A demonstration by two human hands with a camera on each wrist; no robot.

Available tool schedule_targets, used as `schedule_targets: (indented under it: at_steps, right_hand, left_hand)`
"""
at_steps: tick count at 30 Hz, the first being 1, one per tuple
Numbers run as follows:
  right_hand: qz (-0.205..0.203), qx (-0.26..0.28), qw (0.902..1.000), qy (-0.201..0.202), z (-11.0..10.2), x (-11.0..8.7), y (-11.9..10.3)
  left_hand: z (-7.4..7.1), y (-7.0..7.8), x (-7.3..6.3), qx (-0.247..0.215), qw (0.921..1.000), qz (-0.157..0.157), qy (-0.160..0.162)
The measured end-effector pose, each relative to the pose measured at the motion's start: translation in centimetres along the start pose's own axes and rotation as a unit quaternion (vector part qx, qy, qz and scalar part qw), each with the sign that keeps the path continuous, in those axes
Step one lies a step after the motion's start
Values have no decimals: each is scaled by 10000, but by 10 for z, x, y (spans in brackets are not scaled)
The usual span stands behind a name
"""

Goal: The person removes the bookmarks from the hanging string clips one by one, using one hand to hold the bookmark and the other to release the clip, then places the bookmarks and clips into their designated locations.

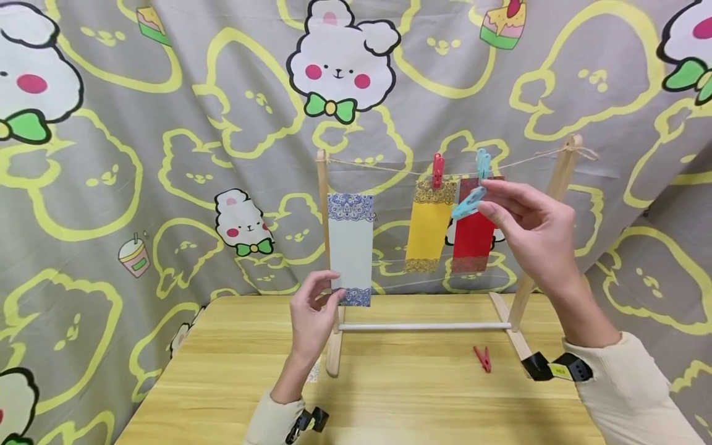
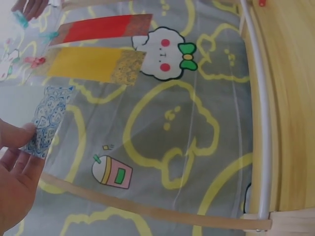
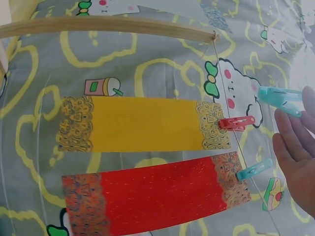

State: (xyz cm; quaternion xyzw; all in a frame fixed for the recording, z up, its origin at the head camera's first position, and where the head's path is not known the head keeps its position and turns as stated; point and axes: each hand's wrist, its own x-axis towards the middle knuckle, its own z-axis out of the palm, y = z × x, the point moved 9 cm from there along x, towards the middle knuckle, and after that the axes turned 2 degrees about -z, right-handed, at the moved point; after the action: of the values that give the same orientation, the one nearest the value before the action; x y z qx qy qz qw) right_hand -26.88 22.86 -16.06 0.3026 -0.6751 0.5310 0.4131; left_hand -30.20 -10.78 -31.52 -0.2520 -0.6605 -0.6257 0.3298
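Observation:
My left hand (image 1: 314, 312) pinches the lower corner of a pale blue-white paper strip (image 1: 350, 247) with blue patterned ends, upright beside the left post. Thumb and fingers meet on the strip's blue patterned end (image 2: 49, 118) in the left wrist view. Raised at the right, my right hand (image 1: 528, 228) pinches a light blue clothespin (image 1: 469, 204) in front of the red strip. On the string, a red clothespin (image 1: 438, 170) holds a yellow strip (image 1: 428, 228). Another blue clothespin (image 3: 254, 169) holds the red strip (image 3: 157, 194).
The string (image 1: 384, 167) runs between two wooden posts (image 1: 558, 176), joined low down by a white rod (image 1: 423, 326). A loose red clothespin (image 1: 483, 358) lies on the wooden table (image 1: 400, 395). A patterned paper edge (image 1: 314, 372) shows behind my left forearm. Printed cloth hangs behind.

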Motion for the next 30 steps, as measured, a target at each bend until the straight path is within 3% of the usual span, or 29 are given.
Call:
schedule_targets:
  at_steps: [12, 22, 30]
  right_hand:
    - [-84, 922, 9950, 381, -15, -26, 2]
    - [-10, 858, 9940, 672, -24, -42, 1]
    - [-40, 1161, 9897, 838, -30, -61, 5]
  left_hand:
    - [-13, 6, -6, -51, 10000, 8, 33]
    - [-32, 9, -11, 34, 10000, -24, 6]
    - [-48, 10, -13, 95, 9999, -84, 86]
